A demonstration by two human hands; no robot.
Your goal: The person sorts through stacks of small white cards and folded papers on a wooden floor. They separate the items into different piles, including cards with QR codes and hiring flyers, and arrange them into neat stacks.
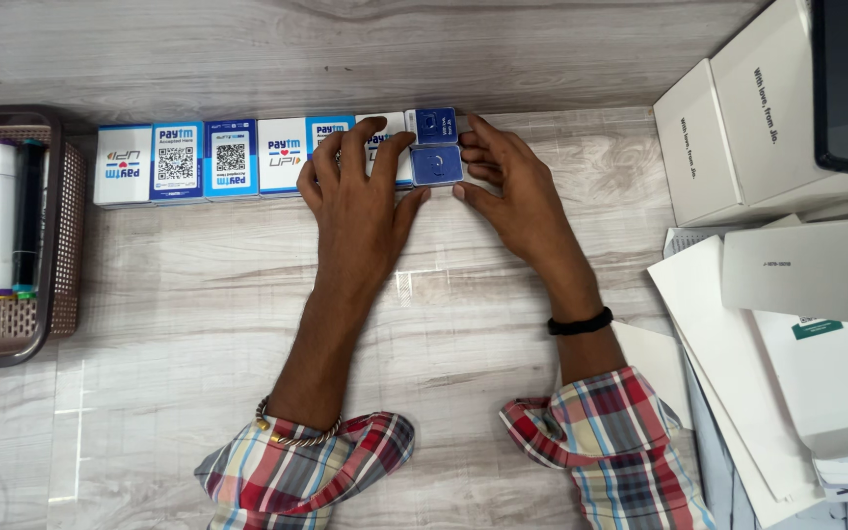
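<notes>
1. Blue square units [437, 165], two of them, sit at the right end of a row of small boxes [203, 160] lined against the back edge of the table [198, 324]. One unit lies behind the other, and they touch.
2. Right hand [512, 191]: fingers extended, tips against the right side of the near blue unit, thumb at its lower right corner. Not closed round it; this is a flat pressing contact, not a lift.
3. Left hand [360, 191]: spread flat over the last boxes of the row, thumb reaching the lower left corner of the near blue unit. Fingers open, nothing enclosed.
4. Judgement: the step in hand appears to be squaring the blue units up with the row. To do this well, press evenly from both sides and keep the left palm down so that the row does not slide.
5. Judgement: push low on the unit's side, since a push near the top could tip it.
6. Judgement: check that the front faces run in one line along the row.
7. Surroundings: a mesh basket [51, 245] holding markers [2, 216] stands at the left end, just beside the row. White cartons [748, 137] and loose papers [768, 363] lie to the right, well apart from the hands.
</notes>
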